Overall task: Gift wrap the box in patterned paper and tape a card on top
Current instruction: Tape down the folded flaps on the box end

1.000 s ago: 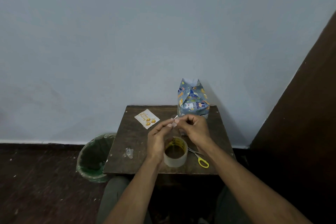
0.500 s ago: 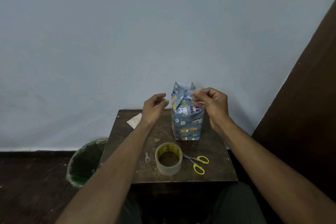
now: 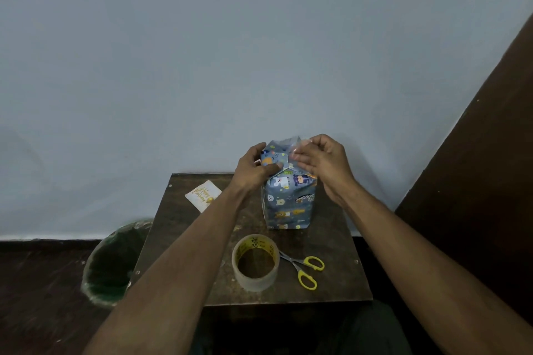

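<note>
A plain pale blue-grey wall [image 3: 259,52] fills the upper part of the view, evenly and dimly lit, with no marks worth noting. Along its foot runs a dark skirting band [image 3: 52,243], and below that lies a dark brown floor [image 3: 37,302] speckled with pale flecks. At the right a dark brown panel [image 3: 484,167], perhaps a door or a cupboard side, rises slantwise to the upper right corner. A small dark wooden table [image 3: 331,242] stands against the wall, its top scuffed, with pale screw heads near its left and right edges. Just beside the table's left edge stands a green-lined waste bin [image 3: 109,265] on the floor.
</note>
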